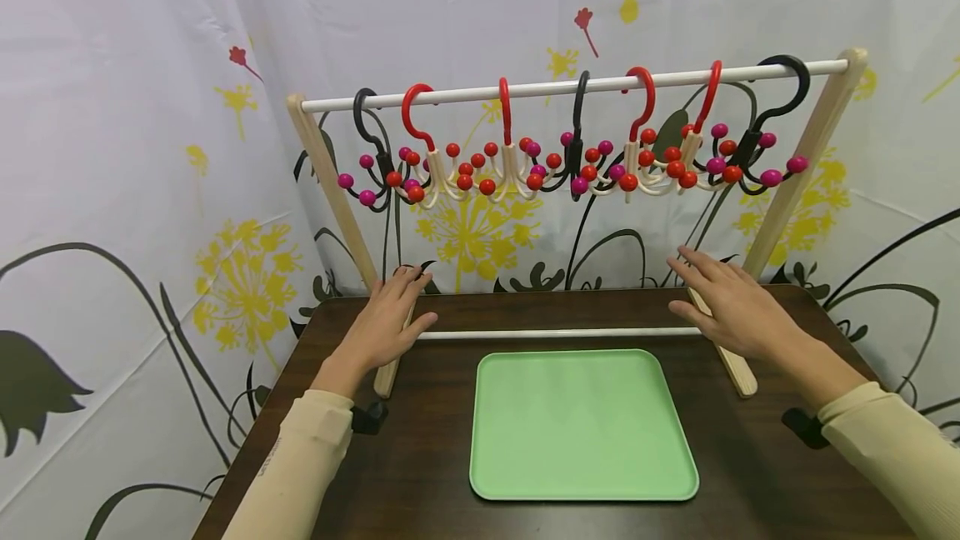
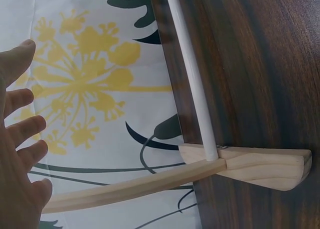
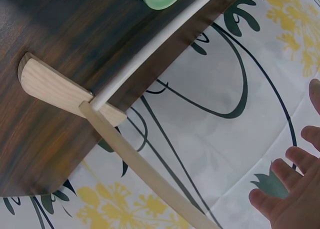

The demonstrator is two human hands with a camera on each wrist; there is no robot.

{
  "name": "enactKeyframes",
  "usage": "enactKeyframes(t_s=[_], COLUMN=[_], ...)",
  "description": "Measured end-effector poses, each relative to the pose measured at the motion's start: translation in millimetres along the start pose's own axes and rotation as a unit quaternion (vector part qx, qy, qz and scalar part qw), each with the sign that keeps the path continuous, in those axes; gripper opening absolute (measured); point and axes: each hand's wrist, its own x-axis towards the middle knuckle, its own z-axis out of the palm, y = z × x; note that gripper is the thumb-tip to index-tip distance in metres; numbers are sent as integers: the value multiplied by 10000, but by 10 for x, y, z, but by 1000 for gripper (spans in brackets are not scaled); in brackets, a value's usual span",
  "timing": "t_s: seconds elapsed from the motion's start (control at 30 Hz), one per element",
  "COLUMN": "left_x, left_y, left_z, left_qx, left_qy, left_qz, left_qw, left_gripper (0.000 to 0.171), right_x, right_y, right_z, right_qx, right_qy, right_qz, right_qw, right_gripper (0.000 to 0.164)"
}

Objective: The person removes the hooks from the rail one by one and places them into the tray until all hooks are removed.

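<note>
My left hand (image 1: 386,319) hovers by the left leg of a wooden rack, fingers straight and apart, holding nothing. Near the right leg my right hand (image 1: 731,307) is likewise spread and holds nothing. The wrist views show the left hand (image 2: 22,139) and the right hand (image 3: 297,184) off to the side of the wooden feet. Across the rack's white top rod (image 1: 465,95) hang several hooks, some black (image 1: 577,111), some red (image 1: 505,111). Each has curved prongs tipped with red or magenta balls. A bare light-green tray (image 1: 581,423) lies flat on the table between my forearms.
The rack's wooden feet (image 2: 270,166) stand on the dark wood table (image 1: 420,473), joined by a low white crossbar (image 1: 555,332) behind the tray. A white curtain (image 1: 135,148) with yellow, red and dark plant prints hangs right behind the table's far edge.
</note>
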Motion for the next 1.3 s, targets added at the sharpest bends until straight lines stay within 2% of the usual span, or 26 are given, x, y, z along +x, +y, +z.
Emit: enactKeyframes(t_s=[0.1, 0.2, 0.27, 0.33, 0.4, 0.47, 0.53, 0.6, 0.67, 0.7, 0.8, 0.87, 0.93, 1.1, 1.2, 1.3], left_x=[-18, -48, -69, -95, -114, -122, -117, -107, -89, -80, -39, -7, 19, 70, 98, 110], left_y=[-6, -22, -36, -49, -66, -90, -124, -159, -194, -207, -248, -277, -307, -382, -409, -426], left_z=[6, 22, 38, 55, 75, 99, 125, 134, 144, 145, 164, 199, 236, 330, 386, 436], left_qx=[-74, -215, -309, -337, -256, -252, -297, -471, -690, -816, -1245, -1545, -1803, -2145, -2184, -2251], left_qy=[120, 480, 850, 1296, 1905, 2636, 3417, 4032, 4415, 4513, 4600, 4562, 4450, 4204, 4177, 4215], left_qz=[87, 241, 325, 313, 189, -54, -403, -768, -1167, -1392, -2047, -2416, -2680, -2876, -2944, -3029], left_qw=[9999, 9983, 9954, 9905, 9812, 9643, 9385, 9107, 8870, 8777, 8550, 8424, 8352, 8334, 8314, 8246], left_gripper=[63, 60, 58, 56, 51, 44, 36, 30, 28, 28, 31, 34, 37, 45, 43, 38], right_x=[-7, -12, -14, -12, -5, 8, 42, 85, 140, 170, 260, 318, 380, 517, 582, 646], right_y=[-8, -33, -59, -88, -116, -138, -160, -178, -179, -175, -131, -86, -49, -11, 16, 68], right_z=[-5, -39, -82, -143, -223, -319, -435, -565, -693, -760, -947, -1057, -1149, -1301, -1361, -1386], right_qx=[-20, -87, -163, -247, -259, -276, -203, -182, -152, -134, -111, 3, 176, 601, 709, 778], right_qy=[-4, 99, 253, 602, 1079, 1675, 2330, 2882, 3384, 3582, 3956, 3956, 3756, 2733, 2241, 1883], right_qz=[-23, -82, -114, -187, -289, -422, -576, -579, -403, -266, 396, 888, 1386, 2270, 2621, 2920], right_qw=[10000, 9999, 9995, 9977, 9934, 9846, 9706, 9556, 9400, 9332, 9175, 9141, 9162, 9328, 9360, 9345], right_gripper=[65, 63, 61, 57, 52, 45, 35, 27, 24, 23, 26, 29, 33, 44, 51, 57])
